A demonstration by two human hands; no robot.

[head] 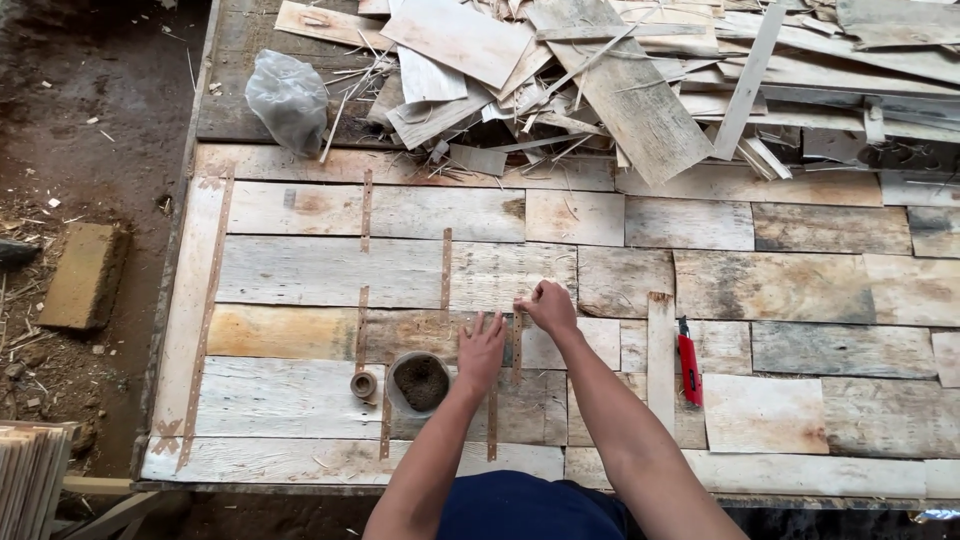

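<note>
I see my left hand [481, 350] lying flat and open on the thin wood sheets [330, 270] that cover the tabletop, just right of the little bowl [420, 381]. My right hand [547, 305] pinches the top of a brown tape strip [517, 350], up and right of the bowl. A small tape roll [363, 384] sits just left of the bowl, and a red cutter [689, 362] lies far to its right.

bowl [421, 381] left of the hands, knife [689, 362] right, scrap pile [640, 80] behind on the table [300, 400]

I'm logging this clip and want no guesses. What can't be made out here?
Head view only:
- Under the left hand: tape strip partly covered.
- Right hand: fingertip contact too small.
- Bowl: dark contents unclear.
- Grey bag: contents hidden.
- Scrap pile: cut off by the top edge.
</note>
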